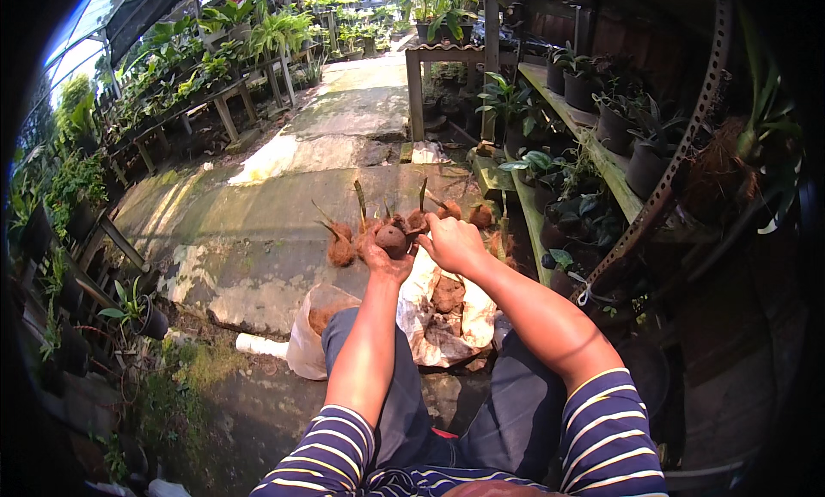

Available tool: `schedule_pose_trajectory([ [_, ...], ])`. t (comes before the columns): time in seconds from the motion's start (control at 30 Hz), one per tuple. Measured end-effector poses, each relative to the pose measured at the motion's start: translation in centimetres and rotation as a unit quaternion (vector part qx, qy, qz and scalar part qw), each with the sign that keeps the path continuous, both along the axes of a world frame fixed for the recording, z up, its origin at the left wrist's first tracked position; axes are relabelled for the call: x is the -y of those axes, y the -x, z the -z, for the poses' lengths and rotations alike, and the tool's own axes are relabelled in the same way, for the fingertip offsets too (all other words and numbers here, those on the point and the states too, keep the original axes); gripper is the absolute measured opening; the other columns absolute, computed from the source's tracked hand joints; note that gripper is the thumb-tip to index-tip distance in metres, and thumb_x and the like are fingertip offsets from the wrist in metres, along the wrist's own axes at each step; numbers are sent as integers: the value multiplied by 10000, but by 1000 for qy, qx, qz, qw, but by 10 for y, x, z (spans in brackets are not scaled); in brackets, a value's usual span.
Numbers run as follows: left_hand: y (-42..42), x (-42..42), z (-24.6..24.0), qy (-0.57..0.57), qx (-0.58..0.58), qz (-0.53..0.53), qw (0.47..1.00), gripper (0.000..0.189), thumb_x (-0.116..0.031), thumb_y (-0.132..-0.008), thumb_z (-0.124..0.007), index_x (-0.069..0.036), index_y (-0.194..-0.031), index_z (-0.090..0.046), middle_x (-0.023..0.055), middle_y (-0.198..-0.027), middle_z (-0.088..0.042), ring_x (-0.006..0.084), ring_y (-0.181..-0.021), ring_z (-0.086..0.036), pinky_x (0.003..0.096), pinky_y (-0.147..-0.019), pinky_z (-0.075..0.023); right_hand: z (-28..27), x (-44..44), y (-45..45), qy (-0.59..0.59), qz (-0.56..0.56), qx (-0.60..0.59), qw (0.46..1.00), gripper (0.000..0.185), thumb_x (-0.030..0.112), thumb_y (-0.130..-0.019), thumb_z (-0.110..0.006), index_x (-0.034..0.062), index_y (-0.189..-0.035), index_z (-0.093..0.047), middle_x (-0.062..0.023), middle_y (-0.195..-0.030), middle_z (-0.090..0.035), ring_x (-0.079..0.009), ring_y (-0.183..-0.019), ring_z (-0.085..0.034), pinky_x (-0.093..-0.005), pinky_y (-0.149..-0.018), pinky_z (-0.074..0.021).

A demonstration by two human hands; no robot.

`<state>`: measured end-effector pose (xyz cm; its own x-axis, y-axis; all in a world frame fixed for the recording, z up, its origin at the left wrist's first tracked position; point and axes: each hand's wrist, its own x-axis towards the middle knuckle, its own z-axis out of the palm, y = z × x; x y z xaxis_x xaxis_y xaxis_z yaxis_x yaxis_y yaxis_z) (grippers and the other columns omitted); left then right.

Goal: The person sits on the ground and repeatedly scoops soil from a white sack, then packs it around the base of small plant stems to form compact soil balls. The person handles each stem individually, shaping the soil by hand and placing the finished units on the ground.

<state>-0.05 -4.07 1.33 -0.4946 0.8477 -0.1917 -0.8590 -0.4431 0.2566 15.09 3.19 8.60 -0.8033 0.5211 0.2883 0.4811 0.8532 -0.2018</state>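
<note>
My left hand (390,261) holds a round brown ball (391,239), which looks like moist soil or fibre, with a small hole in its face. Close to its right side is my right hand (451,242), its fingers bent; whether they grip anything is hidden. Beyond both hands, several brown fibrous balls with upright or leaning stems, such as this one (340,250), stand on the concrete path. Between my knees an opened white sack (416,316) contains brown soil-like material (448,294). A translucent plastic bag (306,339) with brown fibre rests by my left knee.
A mossy plank shelf (599,152) with black pots (580,91) runs along the right, beside a curved perforated metal strip (699,110). Wooden benches (225,113) of potted plants line the left. A white cylindrical piece (261,345) lies left of the plastic bag. The concrete path (258,207) extends ahead.
</note>
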Motion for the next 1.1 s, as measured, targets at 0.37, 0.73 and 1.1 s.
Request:
schedule_pose_trajectory([
  [0.37,9,-4,19,-37,-48,15,998,320,-370,-977,-542,-97,-1062,-685,74,-997,-728,258,-895,-695,396,-804,-570,-2,9,0,61,-167,79,981,296,280,-928,-635,5,-959,-740,-263,-952,-730,-450,-949,-708,-540,-835,-566],
  [0.73,-36,-3,10,-60,-161,24,985,394,-397,-985,-546,-75,-1185,-654,113,-1063,-726,300,-914,-717,412,-804,-616,-4,9,-16,32,-144,114,982,379,344,-1025,-596,31,-870,-743,-226,-908,-733,-430,-906,-710,-522,-775,-563],
  [1.1,-5,-19,28,-53,23,14,998,399,-347,-924,-627,-99,-1236,-640,97,-1135,-706,300,-998,-692,439,-860,-595,-5,-12,-21,-48,-116,36,991,475,468,-941,-688,33,-752,-700,-225,-756,-701,-431,-779,-713,-527,-700,-571],
])
